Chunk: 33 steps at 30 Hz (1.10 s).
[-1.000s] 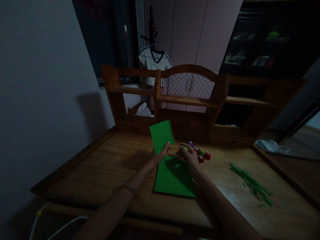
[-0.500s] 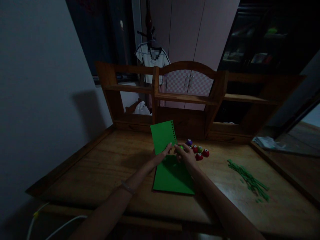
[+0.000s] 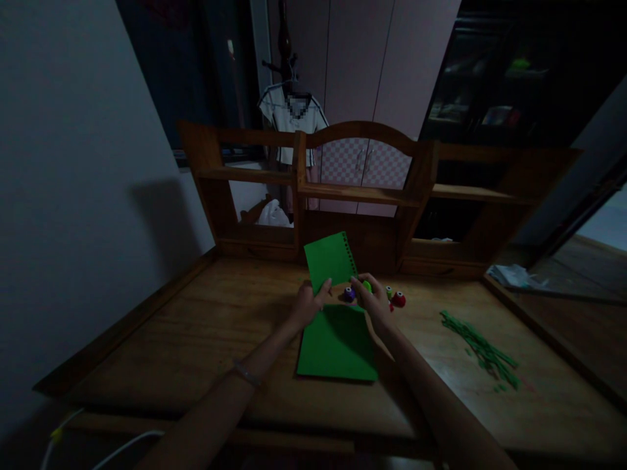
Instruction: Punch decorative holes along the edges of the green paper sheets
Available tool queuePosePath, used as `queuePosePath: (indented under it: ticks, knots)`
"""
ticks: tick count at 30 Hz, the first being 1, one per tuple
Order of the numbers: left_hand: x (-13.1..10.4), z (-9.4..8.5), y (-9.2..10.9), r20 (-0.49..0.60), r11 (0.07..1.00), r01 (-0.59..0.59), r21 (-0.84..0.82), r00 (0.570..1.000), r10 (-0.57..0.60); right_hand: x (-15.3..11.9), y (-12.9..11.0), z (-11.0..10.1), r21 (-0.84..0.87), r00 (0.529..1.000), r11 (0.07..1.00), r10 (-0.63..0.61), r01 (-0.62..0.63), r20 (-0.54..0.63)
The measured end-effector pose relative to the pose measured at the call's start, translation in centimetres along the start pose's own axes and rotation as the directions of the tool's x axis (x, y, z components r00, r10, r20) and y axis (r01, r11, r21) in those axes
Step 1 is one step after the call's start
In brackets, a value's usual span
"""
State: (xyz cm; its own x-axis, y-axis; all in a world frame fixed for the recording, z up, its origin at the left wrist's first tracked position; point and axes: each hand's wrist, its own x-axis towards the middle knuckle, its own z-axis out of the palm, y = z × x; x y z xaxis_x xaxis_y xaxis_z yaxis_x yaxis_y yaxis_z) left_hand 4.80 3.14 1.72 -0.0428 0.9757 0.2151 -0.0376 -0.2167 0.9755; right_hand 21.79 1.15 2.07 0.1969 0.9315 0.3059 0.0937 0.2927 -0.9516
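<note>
My left hand [image 3: 309,302] is closed on the lower left edge of a green sheet of paper [image 3: 329,258], its thumb on the front. A row of punched holes runs down the sheet's right edge. At its lower right corner, my right hand [image 3: 372,297] pinches the paper. The sheet is raised and tilted above the table. Below it lies a second green sheet [image 3: 337,346], flat, partly in shadow. Small round things with white-ringed tops stand behind my right hand: a purple one [image 3: 349,294], a lime one [image 3: 367,286] and a red one [image 3: 399,299]; some are partly hidden.
A heap of thin green strips [image 3: 480,343] lies on the wooden table [image 3: 196,333] to the right. A wooden shelf unit [image 3: 357,190] rises along the back edge. White plastic [image 3: 516,277] sits by the right rim. A white cable [image 3: 130,447] hangs at the front left.
The raised sheet has shifted right and turned slightly. My right hand has moved to its lower corner. A purple round thing now shows between my hands. The view has swung slightly right.
</note>
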Motion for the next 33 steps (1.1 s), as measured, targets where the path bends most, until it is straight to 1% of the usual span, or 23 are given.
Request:
queuePosePath:
  ticks: [1,2,3,4,5,6,7,8,10,12,14,16,17,18,19,21,24,27,29,30,31,32,33]
  knots:
    - [0.3,-0.3,0.2,-0.011,0.996,-0.089,0.032,0.996,0.089,0.1,-0.1,-0.3,-0.064,0.999,0.997,-0.054,0.053,-0.009]
    - [0.6,-0.6,0.3,-0.054,0.980,-0.192,0.050,0.979,0.195,0.1,-0.3,-0.6,-0.136,0.994,0.985,-0.111,0.109,-0.009]
    - [0.9,-0.9,0.4,-0.121,0.957,-0.283,0.057,0.950,0.288,0.2,-0.4,-0.9,-0.212,0.986,0.963,-0.170,0.167,0.004]
    - [1.2,-1.1,0.5,-0.199,0.933,-0.354,0.068,0.911,0.360,0.2,-0.5,-1.1,-0.289,0.974,0.931,-0.225,0.224,0.030]
    - [1.4,-1.3,0.5,-0.264,0.911,-0.401,0.094,0.873,0.411,0.1,-0.6,-1.2,-0.362,0.959,0.889,-0.277,0.281,0.065]
    - [1.5,-1.5,0.5,-0.307,0.894,-0.425,0.139,0.840,0.447,0.1,-0.6,-1.2,-0.427,0.941,0.840,-0.323,0.336,0.106]
    - [1.6,-1.5,0.6,-0.326,0.878,-0.438,0.193,0.815,0.479,0.0,-0.6,-1.2,-0.482,0.921,0.788,-0.360,0.384,0.146]
    - [1.5,-1.5,0.7,-0.320,0.857,-0.451,0.250,0.797,0.513,-0.1,-0.6,-1.1,-0.527,0.904,0.738,-0.388,0.422,0.180]
    - [1.0,-1.3,1.1,-0.245,0.785,-0.504,0.360,0.761,0.601,-0.3,-0.6,-0.8,-0.598,0.878,0.653,-0.424,0.465,0.220]
    - [0.2,-1.0,1.7,-0.134,0.668,-0.589,0.455,0.697,0.705,-0.5,-0.6,-0.6,-0.654,0.861,0.579,-0.446,0.487,0.245]
    - [-0.5,-0.7,2.2,-0.017,0.527,-0.656,0.540,0.618,0.786,-0.7,-0.7,-0.6,-0.693,0.840,0.512,-0.470,0.508,0.269]
    - [-1.2,-0.5,2.5,0.104,0.379,-0.700,0.605,0.541,0.835,-0.8,-0.8,-0.6,-0.716,0.817,0.455,-0.500,0.529,0.287]
    - [-1.4,-0.4,2.5,0.167,0.310,-0.713,0.629,0.514,0.842,-0.9,-0.9,-0.7,-0.726,0.806,0.430,-0.515,0.537,0.291]
    - [-1.6,-0.3,2.5,0.228,0.250,-0.719,0.649,0.496,0.838,-1.0,-0.9,-0.6,-0.734,0.795,0.406,-0.529,0.544,0.297]
    - [-1.8,-0.2,2.5,0.283,0.199,-0.720,0.665,0.490,0.825,-1.1,-0.8,-0.6,-0.740,0.783,0.381,-0.542,0.553,0.306]
    - [-2.0,0.1,2.4,0.356,0.132,-0.704,0.698,0.501,0.789,-1.3,-0.7,-0.4,-0.747,0.756,0.334,-0.567,0.574,0.328]
    - [-2.0,0.2,2.4,0.387,0.085,-0.671,0.736,0.520,0.761,-1.6,-0.4,-0.1,-0.746,0.721,0.289,-0.600,0.600,0.346]
    - [-1.8,0.1,2.4,0.413,0.052,-0.670,0.741,0.515,0.751,-1.7,-0.3,0.0,-0.730,0.702,0.303,-0.632,0.613,0.327]
    - [-1.6,-0.2,2.5,0.435,0.050,-0.687,0.725,0.512,0.741,-1.7,-0.5,0.1,-0.705,0.698,0.349,-0.656,0.617,0.287]
    - [-1.5,-0.4,2.6,0.439,0.064,-0.697,0.714,0.516,0.735,-1.7,-0.7,0.1,-0.687,0.705,0.389,-0.661,0.614,0.256]
    - [-1.3,-0.7,2.8,0.433,0.091,-0.705,0.704,0.527,0.731,-1.7,-1.0,0.2,-0.665,0.720,0.440,-0.659,0.603,0.218]
    - [-1.1,-0.9,3.0,0.411,0.134,-0.707,0.695,0.543,0.732,-1.7,-1.3,0.2,-0.639,0.746,0.503,-0.644,0.581,0.171]
    - [-0.7,-1.2,3.3,0.371,0.197,-0.703,0.684,0.567,0.736,-1.7,-1.6,0.3,-0.613,0.780,0.574,-0.615,0.543,0.116]
